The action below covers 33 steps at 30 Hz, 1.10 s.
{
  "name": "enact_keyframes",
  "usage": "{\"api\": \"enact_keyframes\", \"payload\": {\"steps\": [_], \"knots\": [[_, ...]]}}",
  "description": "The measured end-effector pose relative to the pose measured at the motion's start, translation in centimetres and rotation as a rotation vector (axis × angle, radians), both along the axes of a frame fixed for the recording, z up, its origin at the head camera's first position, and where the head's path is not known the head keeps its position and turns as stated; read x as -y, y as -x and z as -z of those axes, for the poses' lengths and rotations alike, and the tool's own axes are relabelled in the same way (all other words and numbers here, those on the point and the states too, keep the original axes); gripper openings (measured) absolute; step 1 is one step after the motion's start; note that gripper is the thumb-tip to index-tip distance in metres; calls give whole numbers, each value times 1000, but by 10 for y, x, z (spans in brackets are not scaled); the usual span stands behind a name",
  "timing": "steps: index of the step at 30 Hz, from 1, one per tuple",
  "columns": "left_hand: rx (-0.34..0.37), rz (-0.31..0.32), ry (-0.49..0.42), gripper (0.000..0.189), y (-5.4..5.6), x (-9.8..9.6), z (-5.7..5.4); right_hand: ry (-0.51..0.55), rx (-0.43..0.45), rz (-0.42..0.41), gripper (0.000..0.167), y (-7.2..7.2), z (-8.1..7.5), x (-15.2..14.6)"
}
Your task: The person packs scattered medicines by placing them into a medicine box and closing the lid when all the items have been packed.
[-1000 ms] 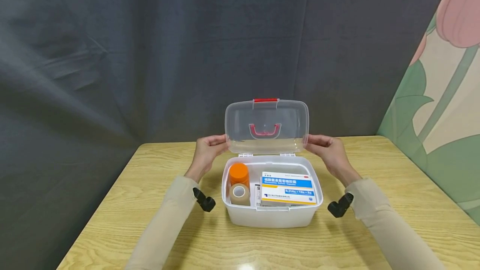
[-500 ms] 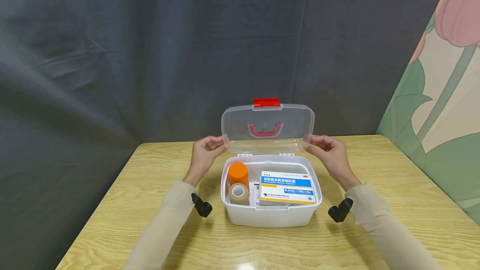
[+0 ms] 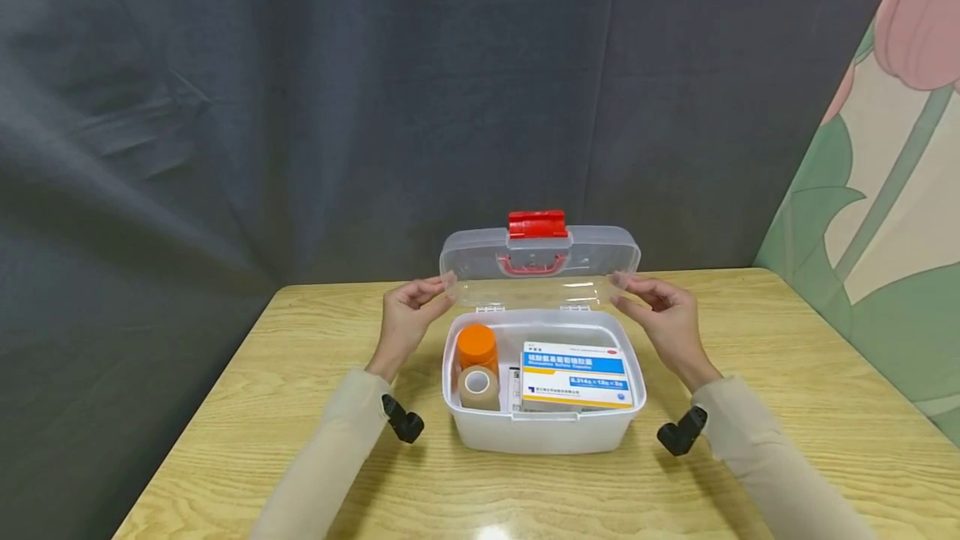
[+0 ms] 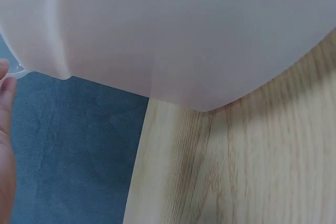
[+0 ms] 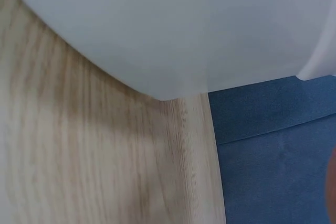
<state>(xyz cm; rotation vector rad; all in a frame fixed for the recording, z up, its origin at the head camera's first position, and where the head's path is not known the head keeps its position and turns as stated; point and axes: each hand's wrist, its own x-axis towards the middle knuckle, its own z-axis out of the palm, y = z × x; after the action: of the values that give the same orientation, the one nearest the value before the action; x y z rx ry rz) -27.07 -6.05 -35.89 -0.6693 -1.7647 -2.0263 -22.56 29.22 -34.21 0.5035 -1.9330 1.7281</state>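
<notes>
A white plastic box [image 3: 540, 436] stands on the table, its clear hinged lid [image 3: 472, 261] raised and leaning forward over it. The lid bears a red latch [image 3: 537, 224] and a red handle. At the lid's left side, my left hand [image 3: 407, 319] pinches the rim between thumb and fingers; my right hand [image 3: 667, 321] does the same on the right. Inside the box sit an orange-capped bottle [image 3: 477, 344], a tan tape roll [image 3: 489, 401] and a blue-and-white medicine carton [image 3: 573, 373]. Both wrist views mostly show the box's outer wall [image 4: 184, 35].
The wooden table [image 3: 300, 373] ends at a back edge behind the box. A dark grey curtain [image 3: 420, 107] hangs beyond it. On the right is a flower-patterned wall [image 3: 877, 215]. Part of a printed black-and-white label [image 3: 515, 390] shows beside the carton.
The lid has tipped forward from nearly upright, its top edge coming lower and nearer, the red latch now facing more into view. Both hands stay at its sides; the box has not moved.
</notes>
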Motion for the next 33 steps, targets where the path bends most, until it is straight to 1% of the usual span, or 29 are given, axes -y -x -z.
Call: {"api": "enact_keyframes", "payload": {"steps": [2,3,4,6,8,10,11,12,14,15,17,18,20,22,25,27,30,33], "knots": [[-4,5,-5,16,-1,1,1,6,-12,-12,23,-2,0,1],[4,15,-12,16,-1,2,1,8,-11,-16,23,-1,2,-1],[14,34,-29,16,-2,3,1,9,-11,-23,22,0,4,-2],[41,78,-78,18,-5,4,-1,37,-9,-71,20,2,9,-5],[96,98,-117,25,-9,4,-7,77,4,-117,20,4,12,-6],[152,93,-133,35,-14,3,-17,117,15,-155,24,4,10,-5],[180,74,-121,39,-16,2,-23,127,19,-164,27,3,7,-4],[213,52,-101,42,-19,1,-29,128,24,-155,30,1,3,-2],[285,14,-33,49,-23,1,-43,93,35,-113,34,-2,-5,1],[324,6,1,52,-25,1,-50,73,46,-90,37,-4,-10,3],[401,8,65,59,-30,3,-65,17,81,-31,43,-9,-21,6],[437,20,94,63,-32,4,-72,-10,106,-1,47,-11,-28,7],[496,37,165,70,-35,6,-84,-65,181,48,56,-15,-42,8],[534,53,221,74,-38,7,-94,-130,271,79,65,-19,-58,8],[563,57,291,77,-40,9,-104,-215,406,87,75,-22,-78,5],[572,61,307,76,-40,9,-107,-266,469,81,78,-24,-88,2],[578,60,320,73,-41,8,-110,-312,515,74,78,-27,-96,1],[576,55,328,71,-43,5,-113,-345,522,89,78,-30,-99,1]]}}
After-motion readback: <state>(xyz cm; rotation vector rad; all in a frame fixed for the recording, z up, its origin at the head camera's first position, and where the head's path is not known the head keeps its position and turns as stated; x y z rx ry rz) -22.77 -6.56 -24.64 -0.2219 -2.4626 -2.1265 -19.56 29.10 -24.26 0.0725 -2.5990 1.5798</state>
